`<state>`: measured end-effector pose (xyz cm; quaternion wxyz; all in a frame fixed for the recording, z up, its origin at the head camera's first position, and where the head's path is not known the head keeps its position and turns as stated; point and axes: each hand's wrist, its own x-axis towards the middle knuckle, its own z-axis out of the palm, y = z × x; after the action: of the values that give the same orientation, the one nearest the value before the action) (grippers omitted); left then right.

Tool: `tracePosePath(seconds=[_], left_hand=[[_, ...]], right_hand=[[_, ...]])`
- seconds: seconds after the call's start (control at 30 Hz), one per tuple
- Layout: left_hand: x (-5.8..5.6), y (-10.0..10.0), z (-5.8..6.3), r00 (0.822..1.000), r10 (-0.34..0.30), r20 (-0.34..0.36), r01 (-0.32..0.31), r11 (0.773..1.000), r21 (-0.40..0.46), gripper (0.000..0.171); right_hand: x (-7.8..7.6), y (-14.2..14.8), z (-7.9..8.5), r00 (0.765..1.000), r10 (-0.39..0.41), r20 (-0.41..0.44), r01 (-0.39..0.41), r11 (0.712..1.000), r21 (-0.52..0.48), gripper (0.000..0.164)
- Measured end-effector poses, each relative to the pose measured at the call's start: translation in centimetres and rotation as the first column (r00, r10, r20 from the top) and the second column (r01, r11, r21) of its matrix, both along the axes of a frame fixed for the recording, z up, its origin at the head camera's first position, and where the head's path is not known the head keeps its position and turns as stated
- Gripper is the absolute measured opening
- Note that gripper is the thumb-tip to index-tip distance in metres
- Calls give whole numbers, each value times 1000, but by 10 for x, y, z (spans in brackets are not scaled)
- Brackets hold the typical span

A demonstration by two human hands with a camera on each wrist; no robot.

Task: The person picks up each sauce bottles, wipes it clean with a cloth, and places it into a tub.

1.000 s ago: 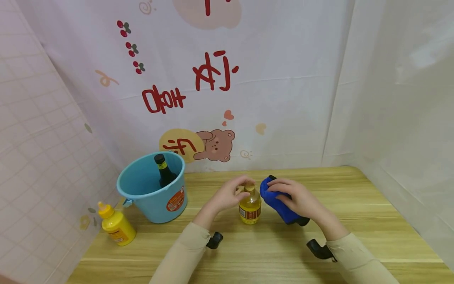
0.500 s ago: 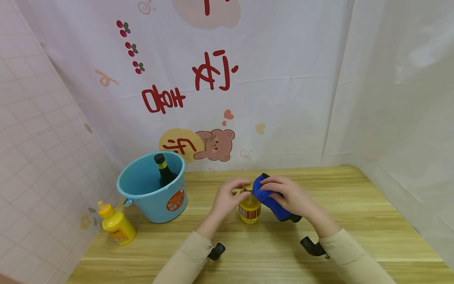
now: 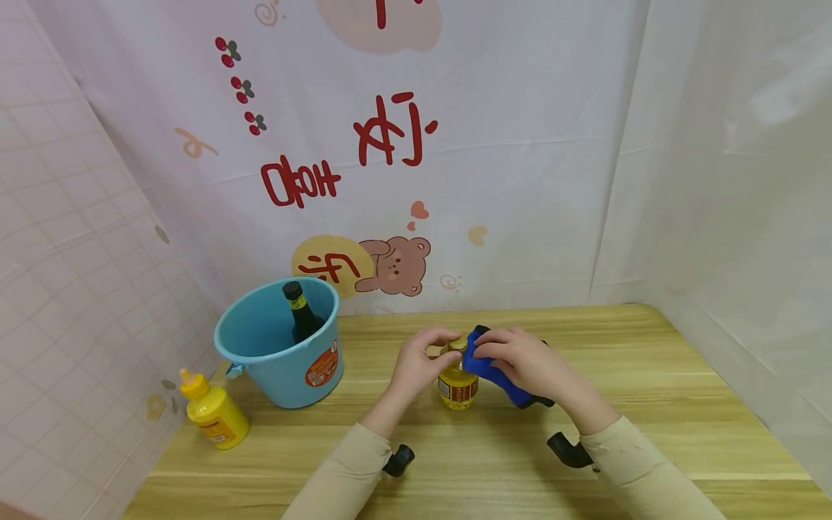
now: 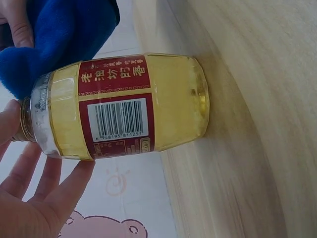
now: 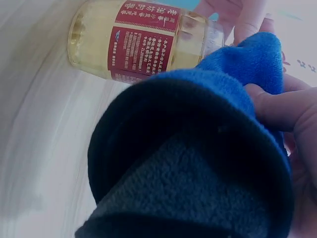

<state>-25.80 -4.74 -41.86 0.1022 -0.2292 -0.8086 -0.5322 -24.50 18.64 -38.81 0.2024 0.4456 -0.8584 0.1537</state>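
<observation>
A small bottle of yellow cooking oil point(image 3: 458, 390) with a red label stands upright on the table. My left hand point(image 3: 416, 363) holds it around the cap and neck, with thumb and fingers on either side; the left wrist view shows the thumb at the cap point(image 4: 26, 121). My right hand point(image 3: 526, 361) pinches a blue fleecy cloth point(image 3: 497, 377) with a dark inner side. In the right wrist view the cloth point(image 5: 213, 82) curls into a wide loop, its folded end against the bottle's neck. The right fingers are partly hidden behind the cloth.
A light blue bucket point(image 3: 276, 375) stands to the left, with a dark, black-capped bottle point(image 3: 302, 314) inside. Near the left wall is a yellow squeeze bottle point(image 3: 217, 415). A printed curtain point(image 3: 520, 180) hangs behind the wooden table point(image 3: 481, 477).
My right hand has moved left with the blue cloth, bringing it against the oil bottle's neck. My left hand has closed in on the cap. The bottle stays in place.
</observation>
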Motion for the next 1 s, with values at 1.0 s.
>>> tracePosePath(seconds=[1.0], left_hand=[[1,2,0,1000,0,-9,0,1000,4,26]], right_hand=[[-5,18,-35,997,53,58,-46,992,-115,35]])
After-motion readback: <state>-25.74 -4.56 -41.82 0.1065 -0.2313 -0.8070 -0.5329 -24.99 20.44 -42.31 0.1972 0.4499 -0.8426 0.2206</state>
